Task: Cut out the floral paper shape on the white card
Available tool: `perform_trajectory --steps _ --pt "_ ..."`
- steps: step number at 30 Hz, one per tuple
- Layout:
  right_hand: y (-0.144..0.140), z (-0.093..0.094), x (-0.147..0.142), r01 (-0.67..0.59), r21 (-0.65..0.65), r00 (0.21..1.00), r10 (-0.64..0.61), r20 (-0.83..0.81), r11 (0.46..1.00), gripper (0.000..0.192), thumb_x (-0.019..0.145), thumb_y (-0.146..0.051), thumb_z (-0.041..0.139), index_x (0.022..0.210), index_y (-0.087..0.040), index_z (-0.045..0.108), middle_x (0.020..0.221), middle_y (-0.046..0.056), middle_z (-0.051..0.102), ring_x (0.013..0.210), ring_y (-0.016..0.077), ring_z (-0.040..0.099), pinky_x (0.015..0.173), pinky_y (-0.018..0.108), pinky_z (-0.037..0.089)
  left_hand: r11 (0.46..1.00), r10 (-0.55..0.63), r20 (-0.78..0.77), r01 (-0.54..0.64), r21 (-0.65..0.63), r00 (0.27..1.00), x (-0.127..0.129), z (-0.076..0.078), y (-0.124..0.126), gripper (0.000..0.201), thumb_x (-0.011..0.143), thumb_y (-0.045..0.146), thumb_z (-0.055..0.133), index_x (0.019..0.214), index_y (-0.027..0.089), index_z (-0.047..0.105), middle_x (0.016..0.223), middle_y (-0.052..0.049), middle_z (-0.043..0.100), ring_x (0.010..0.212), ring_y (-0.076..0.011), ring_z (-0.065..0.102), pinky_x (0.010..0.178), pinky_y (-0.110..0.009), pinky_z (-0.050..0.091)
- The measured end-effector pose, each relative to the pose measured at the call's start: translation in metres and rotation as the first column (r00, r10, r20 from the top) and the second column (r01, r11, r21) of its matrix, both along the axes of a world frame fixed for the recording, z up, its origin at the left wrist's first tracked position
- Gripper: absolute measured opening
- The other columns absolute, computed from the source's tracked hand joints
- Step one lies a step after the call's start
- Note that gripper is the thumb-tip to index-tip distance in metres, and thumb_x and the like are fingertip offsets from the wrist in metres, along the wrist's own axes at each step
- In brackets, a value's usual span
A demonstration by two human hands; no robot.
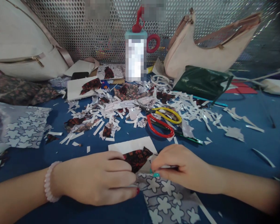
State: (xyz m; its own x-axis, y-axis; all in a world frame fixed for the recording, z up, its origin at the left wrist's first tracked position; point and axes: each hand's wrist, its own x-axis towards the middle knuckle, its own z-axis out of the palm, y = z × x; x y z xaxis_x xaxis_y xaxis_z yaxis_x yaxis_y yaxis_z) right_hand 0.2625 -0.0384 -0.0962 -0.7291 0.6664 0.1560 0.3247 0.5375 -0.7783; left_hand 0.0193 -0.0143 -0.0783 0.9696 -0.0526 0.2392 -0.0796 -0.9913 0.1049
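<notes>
A grey fabric piece with white star-shaped flowers [163, 203] hangs down toward me, its frayed upper edge between my hands. My left hand [95, 178], with a beaded bracelet on the wrist, has its fingers curled at the upper left corner of that fabric. Thumb and fingers of my right hand [184, 168] are pinched together on the top edge; the fingertips are partly hidden. Just beyond the hands lies a white card [130, 143] with a dark red floral fabric scrap [138, 158] on it.
Scissors with red and yellow handles [162, 121] lie among paper strips and scraps [121, 109]. Another star-print fabric [25, 127] is at left. Behind stand a cup with a red handle [135, 56], pale bags [200, 53] and a dark green pouch [200, 82], before a perforated metal panel.
</notes>
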Motion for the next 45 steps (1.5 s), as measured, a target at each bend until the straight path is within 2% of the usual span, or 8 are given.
perform_trajectory --steps 3,7,14,20,23,27,31,45 --pt "-0.0003 -0.0010 -0.0006 0.032 0.036 0.999 -0.032 0.011 0.999 0.014 0.085 -0.015 0.048 0.083 -0.017 0.061 0.069 0.002 0.066 0.063 0.0094 0.060 0.059 0.017 0.042 0.999 -0.004 0.072 0.002 0.038 0.997 -0.0015 -0.0010 -0.0009 0.023 0.087 0.014 0.046 0.097 0.019 0.066 0.102 -0.005 0.066 0.097 -0.0143 0.057 0.094 -0.030 0.043" --pt "-0.0008 -0.0023 -0.0012 0.041 0.074 0.998 -0.044 0.034 0.996 0.016 0.086 -0.016 0.046 0.083 -0.018 0.061 0.068 0.002 0.065 0.061 0.0093 0.060 0.057 0.018 0.042 1.000 -0.014 0.016 0.015 -0.015 1.000 -0.0031 -0.0034 -0.0013 0.027 0.089 0.017 0.043 0.109 0.020 0.061 0.123 -0.001 0.057 0.117 -0.0131 0.046 0.100 -0.029 0.040" --pt "-0.0017 -0.0056 -0.0040 0.137 0.149 0.977 -0.158 0.141 0.979 0.016 0.086 -0.020 0.046 0.086 -0.019 0.061 0.067 0.001 0.065 0.055 0.0102 0.058 0.054 0.020 0.040 0.996 0.005 -0.036 -0.009 -0.088 0.999 -0.0021 -0.0055 -0.0013 0.028 0.089 0.016 0.044 0.113 0.019 0.058 0.119 -0.005 0.059 0.116 -0.0137 0.049 0.103 -0.032 0.037" --pt "-0.0020 -0.0064 -0.0061 0.171 0.180 0.967 -0.201 0.160 0.969 0.013 0.084 -0.020 0.047 0.084 -0.019 0.060 0.065 -0.001 0.064 0.052 0.0091 0.054 0.052 0.020 0.037 0.996 -0.003 -0.026 0.001 -0.084 1.000 -0.0026 -0.0062 -0.0015 0.030 0.091 0.015 0.038 0.114 0.019 0.057 0.120 -0.001 0.059 0.117 -0.0138 0.047 0.106 -0.033 0.030" --pt "-0.0024 -0.0056 -0.0061 0.206 0.171 0.952 -0.238 0.194 0.964 0.011 0.083 -0.019 0.048 0.085 -0.018 0.059 0.061 -0.002 0.060 0.048 0.0082 0.049 0.048 0.019 0.033 0.996 -0.007 -0.036 0.004 -0.089 0.999 -0.0030 -0.0063 -0.0018 0.030 0.092 0.015 0.036 0.115 0.018 0.056 0.119 0.000 0.060 0.117 -0.0145 0.047 0.106 -0.033 0.027" --pt "-0.0038 -0.0036 -0.0062 0.246 0.166 0.927 -0.281 0.246 0.955 0.010 0.081 -0.018 0.049 0.086 -0.018 0.058 0.053 -0.004 0.049 0.044 0.0079 0.042 0.045 0.019 0.028 0.997 -0.003 -0.034 0.000 -0.083 0.999 -0.0030 -0.0055 -0.0022 0.030 0.092 0.015 0.036 0.114 0.018 0.057 0.118 -0.001 0.060 0.117 -0.0150 0.048 0.104 -0.033 0.030" --pt "-0.0047 -0.0008 -0.0067 0.251 0.161 0.916 -0.288 0.278 0.955 0.011 0.080 -0.017 0.048 0.087 -0.018 0.056 0.049 -0.006 0.040 0.041 0.0076 0.035 0.043 0.020 0.025 0.996 -0.007 -0.036 0.004 -0.085 0.999 -0.0026 -0.0053 -0.0017 0.029 0.092 0.016 0.038 0.114 0.018 0.056 0.118 -0.001 0.060 0.116 -0.0153 0.048 0.103 -0.033 0.031" --pt "-0.0059 -0.0055 -0.0081 0.242 0.195 0.912 -0.292 0.288 0.950 0.008 0.078 -0.015 0.045 0.084 -0.020 0.045 0.047 -0.010 0.027 0.040 0.0081 0.028 0.043 0.021 0.020 0.997 0.003 -0.062 -0.008 -0.077 0.998 -0.0036 -0.0044 -0.0031 0.031 0.092 0.016 0.035 0.114 0.019 0.056 0.119 0.002 0.059 0.118 -0.0142 0.047 0.105 -0.030 0.030"
